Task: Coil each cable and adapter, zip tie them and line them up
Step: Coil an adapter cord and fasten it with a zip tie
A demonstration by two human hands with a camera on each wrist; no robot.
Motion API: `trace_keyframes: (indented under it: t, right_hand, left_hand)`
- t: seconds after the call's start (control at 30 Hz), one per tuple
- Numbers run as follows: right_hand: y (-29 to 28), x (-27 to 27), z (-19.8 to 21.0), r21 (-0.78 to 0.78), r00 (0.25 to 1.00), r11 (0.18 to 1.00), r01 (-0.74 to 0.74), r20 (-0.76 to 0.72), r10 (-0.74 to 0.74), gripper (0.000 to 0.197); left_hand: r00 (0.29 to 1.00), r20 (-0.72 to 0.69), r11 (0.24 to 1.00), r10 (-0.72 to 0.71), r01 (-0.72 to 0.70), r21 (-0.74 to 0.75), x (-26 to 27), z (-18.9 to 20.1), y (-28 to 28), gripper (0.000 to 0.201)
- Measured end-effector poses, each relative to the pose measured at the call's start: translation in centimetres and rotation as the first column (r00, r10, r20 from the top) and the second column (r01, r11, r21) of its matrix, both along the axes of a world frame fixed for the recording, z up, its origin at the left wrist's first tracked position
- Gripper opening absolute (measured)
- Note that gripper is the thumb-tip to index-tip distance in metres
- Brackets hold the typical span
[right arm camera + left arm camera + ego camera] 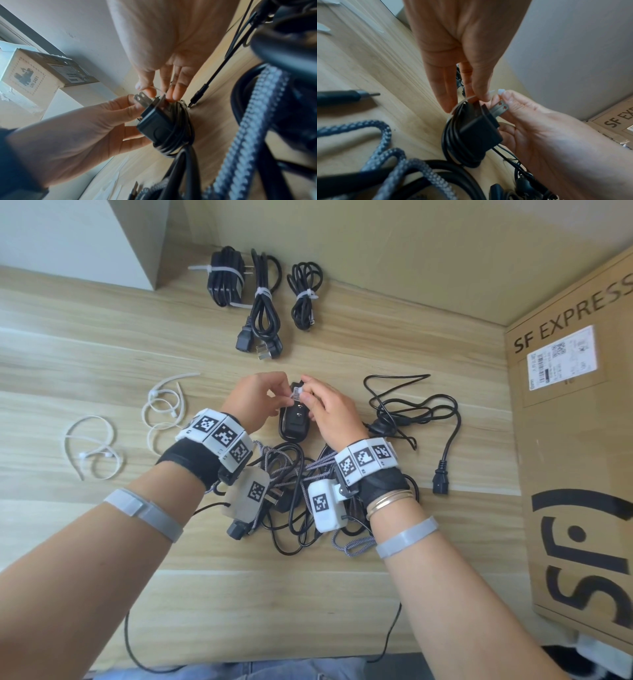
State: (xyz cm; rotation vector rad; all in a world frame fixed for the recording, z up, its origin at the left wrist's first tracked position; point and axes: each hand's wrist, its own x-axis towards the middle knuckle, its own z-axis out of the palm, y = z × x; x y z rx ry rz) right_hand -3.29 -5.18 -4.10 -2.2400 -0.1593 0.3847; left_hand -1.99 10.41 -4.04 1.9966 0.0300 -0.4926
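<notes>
The cardboard box (579, 440) is cut off by the head view's right edge. The right hand (329, 412) hides part of the adapter (294, 422). The braided cable (385, 159) is blurred in the left wrist view, and the wrists cover much of the tangled cables (294, 508).

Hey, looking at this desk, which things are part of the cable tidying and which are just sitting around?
Part of the job:
- black adapter, held by left hand and right hand
- zip tie going on it
- three tied bundles
- loose cable pile
- spare zip ties

Lying about:
- cardboard box
</notes>
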Motion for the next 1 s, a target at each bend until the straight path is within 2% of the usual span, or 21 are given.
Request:
trace_keyframes:
  t: [0.1, 0.23, 0.43, 0.77, 1.0]
  right_hand:
    - [0.1, 0.0, 0.2, -0.012, 1.000, 1.000, -0.025, 0.009, 0.025, 0.020]
    - [0.1, 0.2, 0.2, -0.048, 0.996, 0.998, -0.048, 0.069, 0.052, 0.020]
    - [-0.1, 0.3, -0.2, -0.057, 0.995, 0.997, -0.052, 0.080, 0.056, 0.021]
    - [0.0, 0.5, 0.2, -0.110, 0.993, 0.988, -0.107, 0.047, 0.112, 0.021]
    - [0.2, 0.3, 1.5, -0.102, 0.997, 0.992, -0.078, -0.004, 0.078, 0.013]
  left_hand:
    - [0.999, -0.036, 1.000, 0.017, -0.018, -0.016, 0.2, 0.1, -0.1, 0.028]
    - [1.000, -0.025, 1.000, 0.015, -0.015, 0.003, 0.3, 0.1, -0.2, 0.029]
    - [0.999, -0.043, 1.000, -0.004, 0.004, -0.004, 0.2, 0.1, -0.1, 0.028]
    - [0.999, -0.041, 1.000, -0.003, 0.004, 0.007, 0.2, 0.4, 0.0, 0.030]
    - [0.999, -0.040, 1.000, -0.018, 0.019, 0.019, 0.2, 0.5, -0.1, 0.029]
